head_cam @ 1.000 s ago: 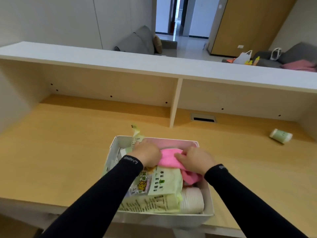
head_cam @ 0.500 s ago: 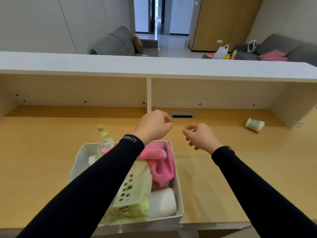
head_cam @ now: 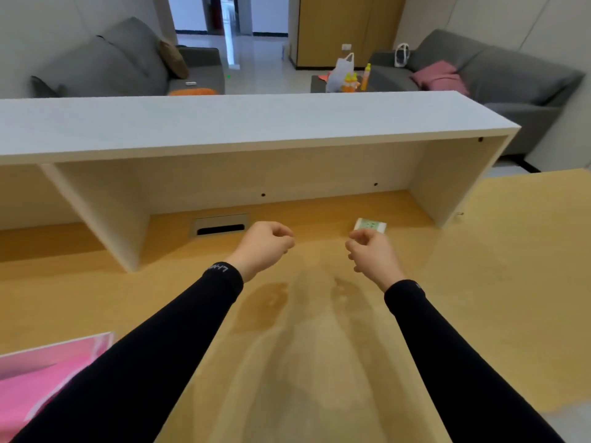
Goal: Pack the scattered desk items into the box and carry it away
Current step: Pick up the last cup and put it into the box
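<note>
A small pale green and white packet (head_cam: 371,225) lies on the wooden desk (head_cam: 479,282) under the right end of the shelf. My right hand (head_cam: 372,255) hovers just in front of it, fingers loosely curled, holding nothing. My left hand (head_cam: 267,244) hangs over the desk to the left, curled into a loose fist and empty. Only a corner of the white box (head_cam: 19,354) shows at the bottom left, with the pink cloth (head_cam: 35,385) inside it; my left sleeve hides the rest.
A white-topped shelf unit (head_cam: 256,123) spans the back of the desk, with an upright divider (head_cam: 105,212) at the left. A cable slot (head_cam: 220,225) sits in the desk near my left hand. Grey sofas stand beyond.
Both hands left the pink cloth in the box and reached forward to the right. The view swung right, so the box slid to the bottom left and the green packet came close.
</note>
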